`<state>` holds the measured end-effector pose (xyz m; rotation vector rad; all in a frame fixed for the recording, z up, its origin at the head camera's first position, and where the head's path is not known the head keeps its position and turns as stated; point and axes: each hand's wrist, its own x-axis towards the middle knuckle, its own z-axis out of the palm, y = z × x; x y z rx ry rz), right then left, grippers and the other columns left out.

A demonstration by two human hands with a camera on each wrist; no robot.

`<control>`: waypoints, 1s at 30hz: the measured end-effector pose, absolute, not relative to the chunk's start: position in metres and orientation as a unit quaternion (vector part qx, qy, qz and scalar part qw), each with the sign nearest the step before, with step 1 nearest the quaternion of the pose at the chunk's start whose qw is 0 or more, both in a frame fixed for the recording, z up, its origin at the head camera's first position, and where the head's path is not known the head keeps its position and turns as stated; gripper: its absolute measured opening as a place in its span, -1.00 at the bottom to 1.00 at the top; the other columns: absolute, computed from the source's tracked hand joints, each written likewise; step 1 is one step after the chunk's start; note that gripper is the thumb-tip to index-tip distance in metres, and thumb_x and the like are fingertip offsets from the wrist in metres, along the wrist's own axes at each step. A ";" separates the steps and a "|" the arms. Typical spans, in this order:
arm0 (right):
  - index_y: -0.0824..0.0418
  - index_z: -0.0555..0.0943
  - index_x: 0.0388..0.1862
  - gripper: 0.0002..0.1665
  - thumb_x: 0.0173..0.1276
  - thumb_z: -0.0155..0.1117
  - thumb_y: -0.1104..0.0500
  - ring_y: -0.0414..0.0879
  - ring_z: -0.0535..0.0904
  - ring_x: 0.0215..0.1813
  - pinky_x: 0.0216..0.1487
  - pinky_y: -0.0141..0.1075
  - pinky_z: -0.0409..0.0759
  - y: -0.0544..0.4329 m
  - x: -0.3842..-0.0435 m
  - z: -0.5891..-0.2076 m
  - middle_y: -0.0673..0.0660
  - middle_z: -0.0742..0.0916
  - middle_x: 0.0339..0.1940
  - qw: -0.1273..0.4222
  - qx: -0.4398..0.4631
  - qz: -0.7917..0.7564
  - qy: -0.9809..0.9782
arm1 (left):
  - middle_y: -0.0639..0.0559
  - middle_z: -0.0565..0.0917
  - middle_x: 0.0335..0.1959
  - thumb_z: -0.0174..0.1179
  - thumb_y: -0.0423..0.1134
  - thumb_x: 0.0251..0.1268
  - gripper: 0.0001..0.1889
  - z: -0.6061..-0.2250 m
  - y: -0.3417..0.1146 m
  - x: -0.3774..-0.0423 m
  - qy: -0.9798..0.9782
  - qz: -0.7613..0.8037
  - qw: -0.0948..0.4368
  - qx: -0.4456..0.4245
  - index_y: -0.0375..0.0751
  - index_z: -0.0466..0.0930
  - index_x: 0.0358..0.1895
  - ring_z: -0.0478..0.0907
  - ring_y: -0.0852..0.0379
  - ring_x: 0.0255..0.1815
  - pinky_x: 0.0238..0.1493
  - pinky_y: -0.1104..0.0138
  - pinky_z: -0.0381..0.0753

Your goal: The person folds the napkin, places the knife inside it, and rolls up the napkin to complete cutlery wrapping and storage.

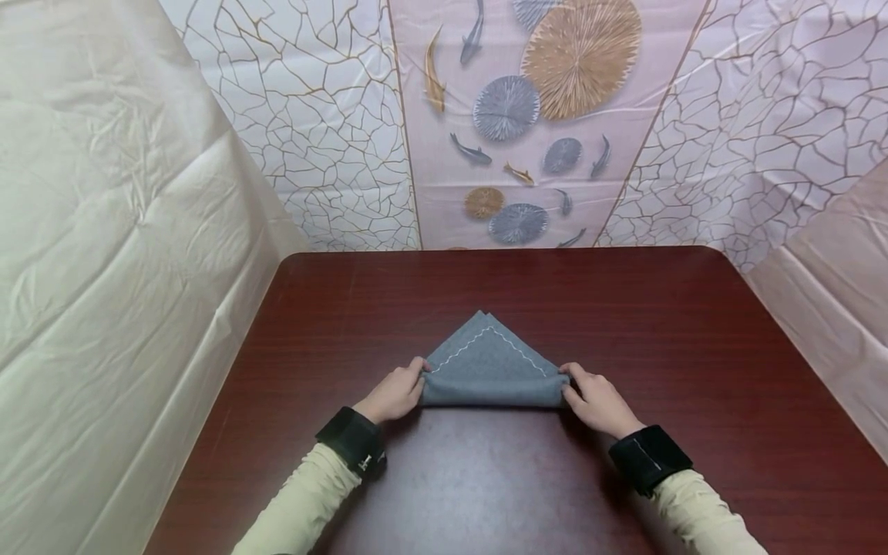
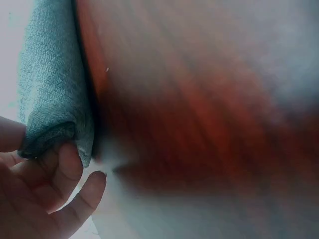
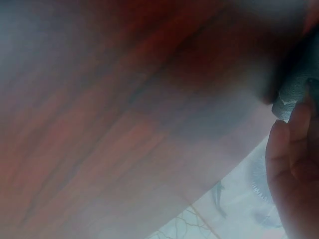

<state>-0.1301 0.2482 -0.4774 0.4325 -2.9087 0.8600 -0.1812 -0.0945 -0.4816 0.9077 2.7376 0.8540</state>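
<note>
A grey-blue cloth [image 1: 486, 370] with white wavy stitching lies on the table, folded to a triangle whose tip points to the far side. Its near edge is rolled or folded over into a thick band. The left hand [image 1: 397, 391] pinches the left end of that band, and the left wrist view shows fingers curled at the cloth's [image 2: 55, 84] folded end. At the right end, the right hand [image 1: 598, 399] grips the band between thumb and fingers. Only a dark corner of the cloth [image 3: 289, 102] appears in the right wrist view, beside the fingers.
The dark red-brown wooden table [image 1: 333, 308] has rounded far corners. Behind it hangs a patterned curtain [image 1: 513, 177] with fish and round motifs. Pale fabric [image 1: 125, 270] covers the left side, and more pale cloth [image 1: 832, 285] hangs at the right.
</note>
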 end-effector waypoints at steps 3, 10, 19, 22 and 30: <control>0.36 0.47 -0.04 -0.73 0.30 0.02 0.31 -0.23 0.25 -0.69 -0.55 -0.31 0.28 0.246 -0.136 -0.476 -0.04 0.43 -0.70 0.037 0.121 0.287 -0.949 | 0.03 0.43 -0.62 -0.07 -0.40 0.32 -0.83 -0.482 -0.094 -0.187 0.912 0.281 0.054 0.293 -0.36 0.36 -0.08 0.36 0.16 -0.61 -0.46 0.28 0.39; 0.38 0.50 -0.06 -0.73 0.30 0.03 0.29 -0.19 0.31 -0.66 -0.53 -0.27 0.32 0.243 -0.146 -0.472 0.00 0.49 -0.65 0.022 0.092 0.281 -0.955 | -0.07 0.59 -0.42 0.03 -0.34 0.28 -0.88 -0.480 -0.091 -0.199 0.934 0.241 0.040 0.262 -0.30 0.48 -0.18 0.52 0.10 -0.47 -0.40 0.24 0.48; 0.37 0.53 -0.02 -0.67 0.33 0.04 0.21 -0.15 0.32 -0.69 -0.60 -0.28 0.27 0.243 -0.156 -0.475 0.01 0.48 -0.70 -0.016 0.065 0.251 -0.966 | -0.06 0.62 -0.33 0.07 -0.29 0.28 -0.84 -0.481 -0.085 -0.211 0.951 0.202 0.073 0.220 -0.27 0.55 -0.17 0.56 0.06 -0.35 -0.33 0.18 0.51; 0.35 0.55 -0.02 -0.66 0.31 0.06 0.20 -0.11 0.38 -0.64 -0.59 -0.25 0.31 0.242 -0.159 -0.476 0.10 0.58 -0.59 -0.024 0.050 0.239 -0.969 | -0.07 0.63 -0.31 0.07 -0.29 0.28 -0.84 -0.481 -0.084 -0.215 0.953 0.195 0.079 0.218 -0.27 0.57 -0.17 0.57 0.04 -0.32 -0.31 0.17 0.52; 0.31 0.59 -0.06 -0.67 0.25 0.10 0.18 0.16 0.58 -0.38 -0.42 -0.01 0.49 0.240 -0.164 -0.482 0.32 0.67 -0.23 -0.007 0.036 0.195 -0.980 | -0.05 0.63 -0.35 0.08 -0.27 0.26 -0.86 -0.485 -0.082 -0.219 0.958 0.181 0.071 0.210 -0.23 0.57 -0.22 0.57 0.03 -0.33 -0.33 0.15 0.52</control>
